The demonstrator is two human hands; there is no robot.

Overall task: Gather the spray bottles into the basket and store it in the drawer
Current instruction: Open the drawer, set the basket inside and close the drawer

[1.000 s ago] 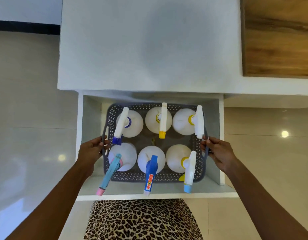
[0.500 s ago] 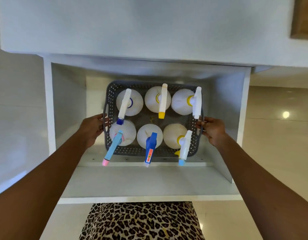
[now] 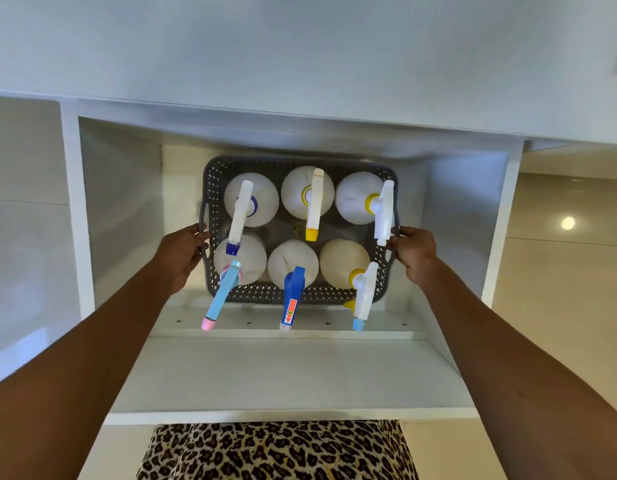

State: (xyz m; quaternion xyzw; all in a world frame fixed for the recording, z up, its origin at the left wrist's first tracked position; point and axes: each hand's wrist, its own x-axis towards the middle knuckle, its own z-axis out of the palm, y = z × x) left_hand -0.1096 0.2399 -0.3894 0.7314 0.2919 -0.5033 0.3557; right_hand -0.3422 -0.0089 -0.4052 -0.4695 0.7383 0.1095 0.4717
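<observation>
Inside the open white drawer [image 3: 293, 372], grey basket [image 3: 300, 296] holding six upright spray bottles [image 3: 302, 199], left hand [image 3: 180, 252] grasping its left handle, right hand [image 3: 416, 252] gripping the right handle

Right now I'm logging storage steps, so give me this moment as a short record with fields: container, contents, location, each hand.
container: grey perforated basket, handle on each short side
contents: six white spray bottles, upright, two rows of three, triggers pointing toward the person
location: inside the open white drawer, toward its back
left hand: grip closed on the basket's left handle
right hand: grip closed on the basket's right handle
drawer state: pulled out, not yet closed
</observation>
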